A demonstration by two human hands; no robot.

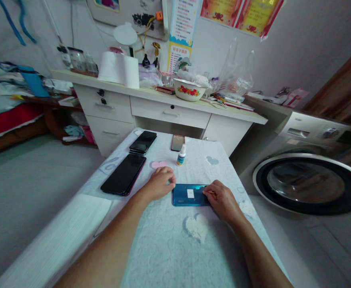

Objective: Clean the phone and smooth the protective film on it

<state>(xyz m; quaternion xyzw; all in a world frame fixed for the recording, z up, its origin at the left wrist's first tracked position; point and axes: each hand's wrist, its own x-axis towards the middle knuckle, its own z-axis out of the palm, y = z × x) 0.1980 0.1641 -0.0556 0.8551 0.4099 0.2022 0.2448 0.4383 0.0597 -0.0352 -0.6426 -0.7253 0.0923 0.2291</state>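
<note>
A blue phone (pixel 181 196) lies back side up on the cloth-covered table, a small white label on its back. My left hand (pixel 161 183) rests at its left end, fingers curled, the fingertips by the corner; what they hold, if anything, is hidden. At the right end, my right hand (pixel 220 198) has its thumb and fingers pinched together over the phone's back; anything between them is too small to name. Beyond the phone stands a small spray bottle (pixel 180 157) with a white cap and a blue and yellow label.
Black phones (pixel 124 174) lie in stacks (pixel 143 141) on the left of the cloth (pixel 169 248). Another phone (pixel 178 142) is at the far edge. Behind stands a white desk (pixel 103 127) bearing a floral bowl (pixel 190 90); a washing machine (pixel 307 182) is at right.
</note>
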